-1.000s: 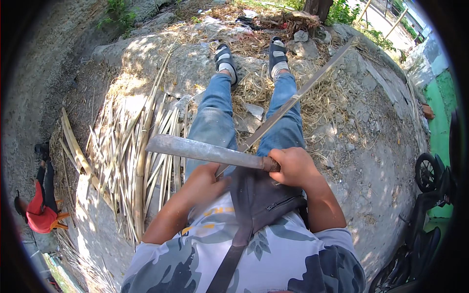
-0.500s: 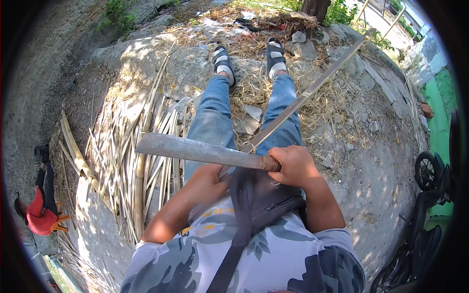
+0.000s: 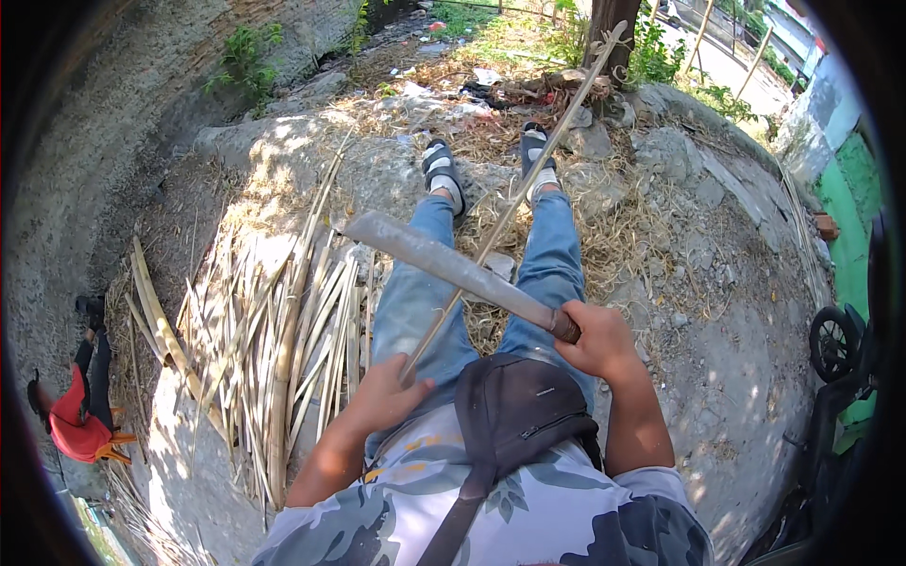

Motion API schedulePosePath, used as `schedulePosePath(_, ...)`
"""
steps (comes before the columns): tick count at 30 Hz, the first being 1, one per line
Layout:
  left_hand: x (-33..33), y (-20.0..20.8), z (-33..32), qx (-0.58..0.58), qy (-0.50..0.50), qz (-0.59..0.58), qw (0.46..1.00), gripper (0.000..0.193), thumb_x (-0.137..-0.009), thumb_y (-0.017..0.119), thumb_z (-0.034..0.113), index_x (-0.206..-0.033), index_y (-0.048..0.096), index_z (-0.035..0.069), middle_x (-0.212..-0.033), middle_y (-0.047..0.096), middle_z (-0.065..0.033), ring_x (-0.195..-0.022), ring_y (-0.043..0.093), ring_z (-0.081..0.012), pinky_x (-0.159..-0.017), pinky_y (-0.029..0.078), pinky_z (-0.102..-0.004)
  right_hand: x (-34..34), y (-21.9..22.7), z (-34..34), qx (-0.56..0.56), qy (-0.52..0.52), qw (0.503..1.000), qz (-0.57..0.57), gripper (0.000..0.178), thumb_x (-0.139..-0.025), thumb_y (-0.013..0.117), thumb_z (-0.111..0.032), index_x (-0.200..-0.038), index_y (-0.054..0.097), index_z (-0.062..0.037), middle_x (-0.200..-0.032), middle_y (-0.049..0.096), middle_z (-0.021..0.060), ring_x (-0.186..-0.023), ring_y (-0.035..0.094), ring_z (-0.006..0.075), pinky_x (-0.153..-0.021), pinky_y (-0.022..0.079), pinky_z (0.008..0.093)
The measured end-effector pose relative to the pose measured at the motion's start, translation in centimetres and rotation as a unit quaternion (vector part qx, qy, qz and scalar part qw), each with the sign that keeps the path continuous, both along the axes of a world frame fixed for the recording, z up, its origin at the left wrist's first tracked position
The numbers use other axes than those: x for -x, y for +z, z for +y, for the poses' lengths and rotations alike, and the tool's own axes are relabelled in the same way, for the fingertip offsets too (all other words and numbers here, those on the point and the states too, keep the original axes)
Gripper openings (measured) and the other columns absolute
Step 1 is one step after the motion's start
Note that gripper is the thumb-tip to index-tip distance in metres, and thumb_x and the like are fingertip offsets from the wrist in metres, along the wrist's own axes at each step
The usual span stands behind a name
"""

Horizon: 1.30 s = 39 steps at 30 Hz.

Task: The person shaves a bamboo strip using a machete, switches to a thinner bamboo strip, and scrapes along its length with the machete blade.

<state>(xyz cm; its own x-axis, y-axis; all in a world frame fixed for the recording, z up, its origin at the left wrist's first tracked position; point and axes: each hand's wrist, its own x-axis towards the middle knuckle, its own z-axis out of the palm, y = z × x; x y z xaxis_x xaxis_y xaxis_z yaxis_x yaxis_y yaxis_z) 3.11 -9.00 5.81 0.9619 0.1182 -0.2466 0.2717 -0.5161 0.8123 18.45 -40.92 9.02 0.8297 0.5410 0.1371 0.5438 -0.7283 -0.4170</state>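
My right hand (image 3: 601,340) is closed around the brown handle of a machete (image 3: 429,258). Its broad grey blade points up to the left over my legs. In my left hand (image 3: 389,396), low over my left thigh, is the near end of a long, thin bamboo strip (image 3: 530,179). The strip slants away between my legs towards the tree at the far right. Blade and strip cross in front of my lap; whether they touch I cannot tell. A dark shoulder bag (image 3: 510,401) lies against my waist.
A pile of split bamboo strips (image 3: 278,349) lies left of my legs. Dry shavings (image 3: 613,222) and stones litter the ground. A person in red (image 3: 80,420) sits at the far left. A dark motorbike (image 3: 812,434) stands at the right, and a tree trunk (image 3: 613,28) ahead.
The strip has swung to a steeper angle, its far end moving left. My left hand has shifted left. My right hand has moved slightly right, and the machete tip has risen and moved right.
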Motion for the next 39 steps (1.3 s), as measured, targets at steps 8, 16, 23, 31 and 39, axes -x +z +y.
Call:
schedulePosePath(8, -0.6, 2.9, 1.4, -0.001, -0.103, -0.043, 0.994, 0.046, -0.086, 0.077, 0.029, -0.122, 0.067, 0.003, -0.091, 0.065, -0.0148, -0.083, 0.06, -0.0274, -0.075, 0.048, -0.0393, 0.2, 2.0, 0.9, 0.073, 0.157, 0.984, -0.03, 0.034, -0.068, 0.08, -0.027, -0.093, 0.062, -0.0135, -0.082, 0.07, 0.0075, -0.077, 0.069, 0.033, -0.067, 0.053, 0.0473)
schedulePosePath(16, -1.1, 0.0, 0.9, -0.041, -0.079, -0.097, 0.991, 0.041, -0.087, 0.078, 0.024, -0.123, 0.069, 0.005, -0.078, 0.063, -0.0064, -0.071, 0.056, -0.0173, -0.066, 0.047, -0.0357, 1.4, 0.0, 1.6, 0.033, 0.167, 0.985, -0.018, 0.033, -0.067, 0.08, -0.027, -0.092, 0.063, -0.0141, -0.075, 0.068, 0.0075, -0.073, 0.069, 0.0339, -0.065, 0.053, 0.0458)
schedulePosePath(23, 0.0, 1.1, 1.7, -0.018, -0.049, 0.006, 0.999, 0.036, -0.087, 0.079, 0.029, -0.105, 0.069, 0.001, -0.073, 0.062, -0.0072, -0.067, 0.054, -0.0137, -0.061, 0.046, -0.0341, -0.4, 1.5, -0.6, 0.012, 0.093, 0.994, -0.062, 0.027, -0.069, 0.079, -0.023, -0.087, 0.063, -0.0105, -0.072, 0.066, 0.011, -0.073, 0.068, 0.0365, -0.065, 0.052, 0.0467)
schedulePosePath(31, 1.2, 0.7, 1.2, -0.064, -0.061, 0.071, 0.994, 0.04, -0.086, 0.075, 0.037, -0.096, 0.067, -0.001, -0.083, 0.068, -0.0245, -0.078, 0.068, -0.0406, -0.071, 0.051, -0.0452, -1.1, 0.7, -2.8, -0.083, -0.107, 0.988, 0.068, 0.025, -0.074, 0.076, -0.022, -0.088, 0.062, -0.0066, -0.078, 0.067, 0.0177, -0.076, 0.068, 0.0401, -0.065, 0.052, 0.0486)
schedulePosePath(39, -0.2, 1.6, 0.4, -0.08, -0.098, 0.05, 0.991, 0.048, -0.088, 0.071, 0.043, -0.099, 0.065, -0.003, -0.09, 0.068, -0.0287, -0.089, 0.066, -0.0488, -0.079, 0.05, -0.0515, 1.0, -0.2, 0.4, 0.048, 0.136, 0.99, -0.015, 0.03, -0.068, 0.079, -0.022, -0.091, 0.062, -0.0134, -0.079, 0.069, 0.0098, -0.075, 0.069, 0.0356, -0.068, 0.053, 0.0491)
